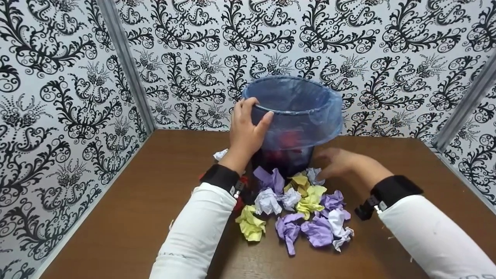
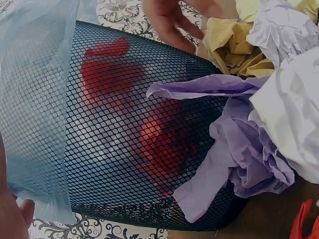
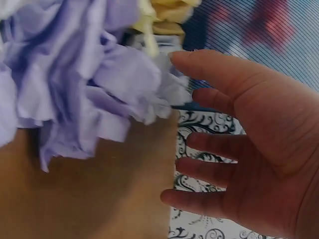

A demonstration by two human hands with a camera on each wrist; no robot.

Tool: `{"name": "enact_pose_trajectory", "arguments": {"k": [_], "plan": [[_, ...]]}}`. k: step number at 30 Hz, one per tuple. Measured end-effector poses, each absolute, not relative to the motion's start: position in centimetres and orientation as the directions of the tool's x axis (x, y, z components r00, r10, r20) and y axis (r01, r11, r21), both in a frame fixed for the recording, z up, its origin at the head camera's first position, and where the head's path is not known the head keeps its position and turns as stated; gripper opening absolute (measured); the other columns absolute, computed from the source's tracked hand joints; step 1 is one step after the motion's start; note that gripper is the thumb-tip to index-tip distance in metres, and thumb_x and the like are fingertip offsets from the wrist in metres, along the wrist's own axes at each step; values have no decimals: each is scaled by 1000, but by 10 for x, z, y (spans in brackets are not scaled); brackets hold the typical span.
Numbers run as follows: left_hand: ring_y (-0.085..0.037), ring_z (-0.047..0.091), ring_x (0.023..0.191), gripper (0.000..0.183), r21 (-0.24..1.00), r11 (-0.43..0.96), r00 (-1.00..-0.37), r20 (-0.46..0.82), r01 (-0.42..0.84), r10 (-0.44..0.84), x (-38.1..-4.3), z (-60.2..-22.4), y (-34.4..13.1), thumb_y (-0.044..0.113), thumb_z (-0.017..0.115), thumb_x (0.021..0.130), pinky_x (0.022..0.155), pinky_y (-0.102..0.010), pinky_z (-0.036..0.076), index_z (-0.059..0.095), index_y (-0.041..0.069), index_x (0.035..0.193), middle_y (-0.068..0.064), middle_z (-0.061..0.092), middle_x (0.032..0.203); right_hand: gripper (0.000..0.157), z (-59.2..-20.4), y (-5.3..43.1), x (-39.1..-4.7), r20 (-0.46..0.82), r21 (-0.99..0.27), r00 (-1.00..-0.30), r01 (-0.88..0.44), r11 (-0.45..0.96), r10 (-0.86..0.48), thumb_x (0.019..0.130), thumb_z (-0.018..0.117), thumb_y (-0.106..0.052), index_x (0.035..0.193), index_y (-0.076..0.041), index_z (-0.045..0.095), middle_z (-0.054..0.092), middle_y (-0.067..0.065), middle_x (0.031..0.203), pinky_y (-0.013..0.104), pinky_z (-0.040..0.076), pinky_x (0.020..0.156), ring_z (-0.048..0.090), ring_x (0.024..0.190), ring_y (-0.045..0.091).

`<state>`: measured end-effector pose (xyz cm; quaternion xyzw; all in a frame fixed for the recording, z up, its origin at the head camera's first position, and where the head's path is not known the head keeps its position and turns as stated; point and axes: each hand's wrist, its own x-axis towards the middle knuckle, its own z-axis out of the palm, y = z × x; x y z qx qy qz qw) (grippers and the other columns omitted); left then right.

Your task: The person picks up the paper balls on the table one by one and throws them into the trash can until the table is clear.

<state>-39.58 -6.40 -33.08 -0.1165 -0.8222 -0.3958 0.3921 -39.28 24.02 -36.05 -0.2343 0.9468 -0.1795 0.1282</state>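
Note:
A dark mesh waste bin, lined with a blue plastic bag, stands on the table. My left hand grips its rim at the left, holding the liner's edge with it. Red and pale crumpled papers show through the mesh in the left wrist view. My right hand is low beside the bin's right side, slightly blurred. In the right wrist view its fingers are spread and fairly straight, with the thumb near a greyish-white crumpled paper; whether they touch cannot be told. Nothing is held in that hand.
Several crumpled papers lie before the bin: purple, yellow and white. Red paper is partly hidden by my left wrist. A white paper lies left of the bin. Patterned wall panels enclose the brown table.

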Motion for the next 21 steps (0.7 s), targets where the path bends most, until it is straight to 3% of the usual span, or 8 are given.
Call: {"name": "enact_pose_trajectory", "arguments": {"k": [13,17,21], "plan": [[-28,54,121,62,553,661,-655,746,508,-120,-395,-331,-63,70,47,88,94,-47,50,50,25,130,-12,49,143,62,-379,227,-390,-156,-431,-826,-437,789,-542,68,84,-18,127,-5,68,68,19,132,56,50,106,63,123,41],[-29,54,123,64,550,659,-648,752,512,-124,-395,-332,-63,71,48,87,97,-48,49,51,24,130,-12,50,143,61,-380,227,-389,-179,-456,-828,-409,791,-531,64,78,-7,124,-2,67,67,21,129,45,60,85,68,105,34],[-28,54,123,64,556,656,-650,749,510,-129,-395,-332,-63,71,48,87,97,-47,49,52,24,130,-11,50,143,59,-377,228,-388,-208,-477,-839,-362,801,-502,64,73,-1,123,-4,67,64,22,130,35,60,70,66,98,29]]}}
